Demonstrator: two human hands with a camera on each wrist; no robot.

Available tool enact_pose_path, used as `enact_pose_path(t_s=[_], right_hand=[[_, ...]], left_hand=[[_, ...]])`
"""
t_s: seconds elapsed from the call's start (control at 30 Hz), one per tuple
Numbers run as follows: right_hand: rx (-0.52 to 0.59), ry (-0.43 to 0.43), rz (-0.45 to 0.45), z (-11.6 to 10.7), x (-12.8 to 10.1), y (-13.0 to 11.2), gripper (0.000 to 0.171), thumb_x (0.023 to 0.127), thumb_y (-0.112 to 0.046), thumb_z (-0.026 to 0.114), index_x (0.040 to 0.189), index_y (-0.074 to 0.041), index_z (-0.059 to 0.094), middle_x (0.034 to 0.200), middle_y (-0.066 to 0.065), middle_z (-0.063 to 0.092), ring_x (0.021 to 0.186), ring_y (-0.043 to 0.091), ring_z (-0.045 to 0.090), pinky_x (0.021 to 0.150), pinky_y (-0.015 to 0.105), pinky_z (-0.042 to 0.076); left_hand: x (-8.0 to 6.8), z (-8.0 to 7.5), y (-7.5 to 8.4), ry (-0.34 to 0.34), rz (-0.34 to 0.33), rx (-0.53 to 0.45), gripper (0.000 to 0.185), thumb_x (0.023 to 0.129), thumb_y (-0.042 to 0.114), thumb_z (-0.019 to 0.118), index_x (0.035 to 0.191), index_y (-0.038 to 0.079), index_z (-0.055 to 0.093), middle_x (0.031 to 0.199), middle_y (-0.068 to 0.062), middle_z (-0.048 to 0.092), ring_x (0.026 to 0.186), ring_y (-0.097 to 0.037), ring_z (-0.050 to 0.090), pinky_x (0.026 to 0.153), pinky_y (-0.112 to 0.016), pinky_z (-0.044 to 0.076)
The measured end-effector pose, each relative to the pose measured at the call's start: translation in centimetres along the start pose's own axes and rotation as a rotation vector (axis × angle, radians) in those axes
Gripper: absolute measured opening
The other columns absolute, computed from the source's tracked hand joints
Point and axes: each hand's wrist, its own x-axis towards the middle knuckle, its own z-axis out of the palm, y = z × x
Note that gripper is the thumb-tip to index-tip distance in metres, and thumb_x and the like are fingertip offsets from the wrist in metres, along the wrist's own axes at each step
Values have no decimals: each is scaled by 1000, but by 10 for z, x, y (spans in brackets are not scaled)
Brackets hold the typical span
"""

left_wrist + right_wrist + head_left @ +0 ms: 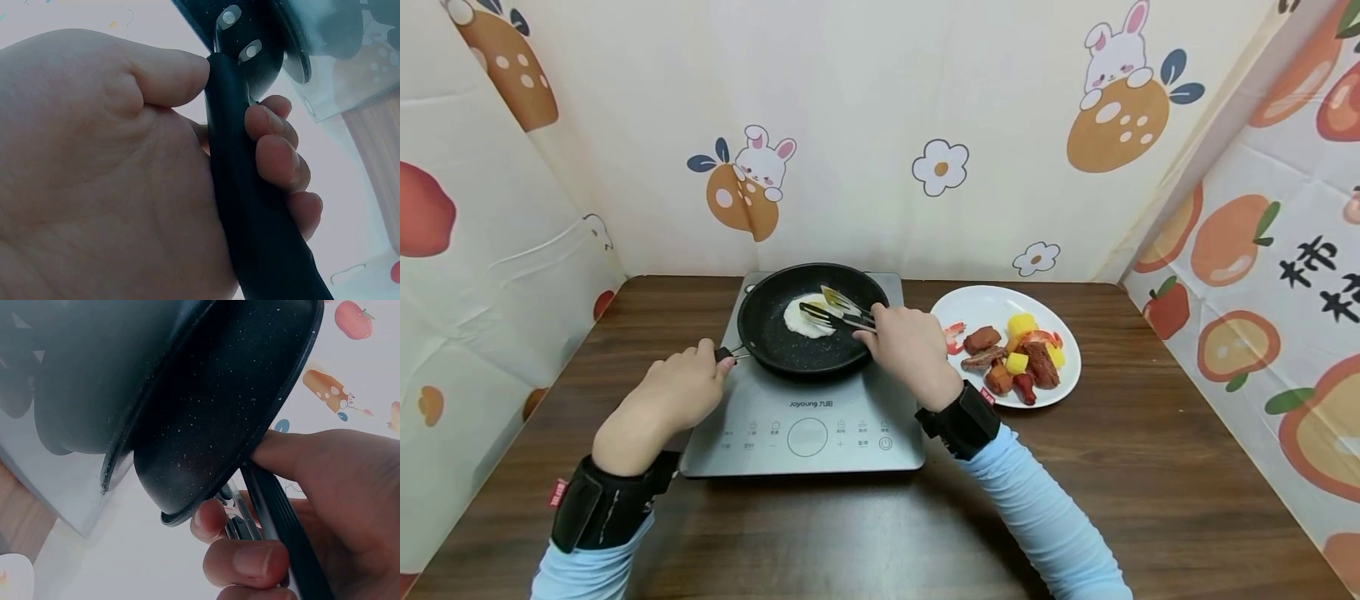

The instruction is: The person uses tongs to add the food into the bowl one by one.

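Nearest the camera is a light-blue sleeve (1041,512) on the right arm. The left grip (685,387) is wrapped round the black handle (228,150) of a frying pan (778,354) on the cooktop (752,408). In the pan lies one fried egg (805,323); tongs (859,323), held in the right grip (912,346), reach over it, contact unclear. Beside the cooktop, a white plate (964,302) on the desk (1150,467) holds yellow cubes (1017,363), browned pieces (1042,365) and red-and-white pieces (953,337).
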Motion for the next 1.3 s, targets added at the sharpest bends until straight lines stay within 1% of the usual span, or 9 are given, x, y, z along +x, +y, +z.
enact_pose_path(t_s=[0.13, 0.27, 0.43, 0.63, 0.9, 1.13, 1.3], right_hand=[[-10, 19, -16, -1, 1, -1, 40, 99, -49, 63, 98, -10, 65, 75, 8, 64, 64, 28, 62, 51, 37, 38], [-13, 36, -37, -3, 3, -3, 40, 99, -49, 63, 94, -9, 64, 72, 7, 62, 62, 27, 61, 50, 36, 37], [-6, 11, -13, -4, 2, -4, 42, 99, -51, 63, 94, -9, 63, 75, 8, 64, 65, 29, 63, 51, 38, 40], [-3, 21, -5, -3, 1, -3, 44, 99, -52, 62, 94, -9, 61, 75, 9, 63, 65, 30, 63, 52, 40, 41], [-6, 30, 0, -2, -1, -2, 44, 99, -53, 61, 94, -9, 59, 73, 7, 59, 63, 29, 60, 51, 37, 37], [28, 3, -13, -1, -7, 0, 44, 100, -53, 59, 93, -10, 56, 71, 5, 54, 59, 25, 52, 50, 33, 27], [51, 6, -17, -1, -11, 2, 43, 100, -53, 59, 94, -10, 57, 72, 5, 55, 59, 24, 53, 49, 32, 27]], left_hand=[[0, -2, 0, 9, 0, -3, 42, 111, 29, 33, 111, -12, 44, 85, -17, 52, 78, -32, 53, 73, -46, 39], [-1, -4, -1, 9, -10, -8, 42, 112, 29, 32, 110, -12, 43, 83, -16, 50, 76, -31, 52, 71, -44, 38], [-1, -4, 0, 4, -4, -4, 41, 112, 29, 32, 109, -11, 43, 83, -15, 50, 76, -30, 51, 70, -42, 37], [-1, -3, 1, 17, 3, 0, 42, 111, 29, 32, 112, -12, 43, 86, -17, 51, 78, -31, 51, 71, -44, 39], [-2, -3, 2, 20, 7, 2, 42, 111, 28, 33, 111, -12, 44, 84, -15, 50, 75, -30, 51, 69, -42, 38], [-2, -2, 1, 5, 0, -4, 43, 111, 29, 32, 112, -13, 44, 85, -16, 51, 76, -30, 51, 70, -42, 37], [-2, 0, 1, 0, -1, -8, 42, 111, 29, 33, 112, -12, 44, 86, -16, 51, 77, -30, 51, 70, -42, 37]])
